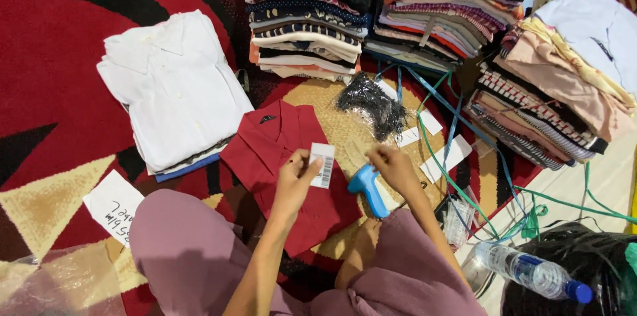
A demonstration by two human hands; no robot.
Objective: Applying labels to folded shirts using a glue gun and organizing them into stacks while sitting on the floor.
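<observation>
Red carpet point(53, 57) with black and cream shapes covers the floor, and a woven straw mat point(345, 137) lies on it. On that mat, and partly off its near-left edge, rests a folded dark red shirt point(279, 157), collar pointing away from the person. Above the red shirt's right half the left hand point(295, 180) pinches a small white barcode tag point(323, 165) between thumb and fingertips, holding it upright. Just right of the red shirt the right hand point(395, 167) is closed around the top of a blue tagging gun point(368, 190), whose handle slants down toward the person's knee. The tag and the gun sit close together but do not touch.

Left of the red shirt, touching its edge, stands a pile of folded white shirts point(172, 87). Beyond the red shirt rise two tall stacks of folded patterned clothes point(305, 31), with a third stack point(551, 90) further right. A bag of black fasteners point(371, 107) lies on the mat just beyond the red shirt's far-right corner, and loose white tags point(444, 157) lie to its right. A plastic water bottle point(531, 273) lies well to the right of the shirt, near the person.
</observation>
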